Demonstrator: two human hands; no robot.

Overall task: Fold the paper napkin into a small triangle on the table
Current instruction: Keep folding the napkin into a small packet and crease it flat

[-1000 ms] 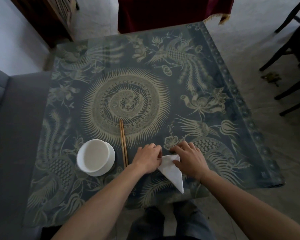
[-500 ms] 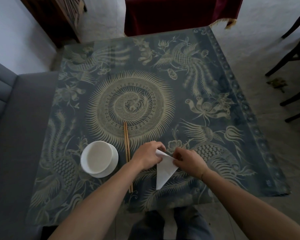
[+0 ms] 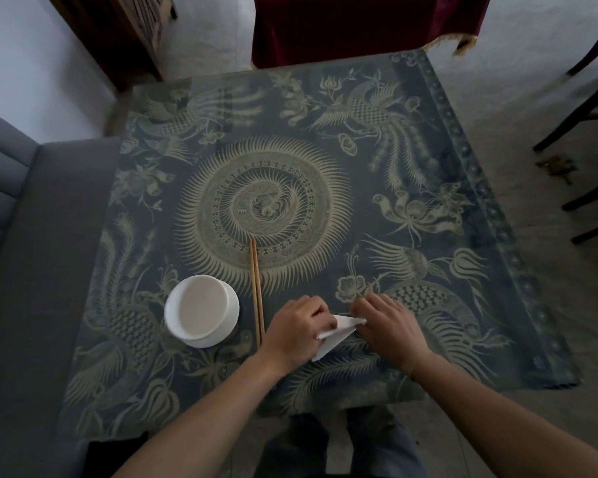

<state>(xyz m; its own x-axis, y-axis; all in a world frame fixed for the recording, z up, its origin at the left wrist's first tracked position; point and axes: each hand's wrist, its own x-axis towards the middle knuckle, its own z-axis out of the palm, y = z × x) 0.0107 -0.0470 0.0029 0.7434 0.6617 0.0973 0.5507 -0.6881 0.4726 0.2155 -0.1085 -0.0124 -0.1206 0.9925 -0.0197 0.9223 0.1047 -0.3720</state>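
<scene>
Left hand: the left hand (image 3: pixel 292 331) has curled fingers. They pinch the left side of the paper napkin (image 3: pixel 337 334).
Right hand: the right hand (image 3: pixel 389 331) has bent fingers too. Their tips press on the right corner of the napkin.
Napkin: it is white and already folded into a thin pointy shape. It sits between the two hands, near the front edge of the table (image 3: pixel 497 305). One point sticks out toward the person.
How to do it well: I think the next fold needs the edges lined up first. Then one hand should hold the paper still while the other rubs the crease flat.
Chopsticks: the chopsticks (image 3: pixel 256 288) lie just left of the left hand.
Bowl: the white bowl (image 3: pixel 201 310) stands further left, apart from the napkin.
</scene>
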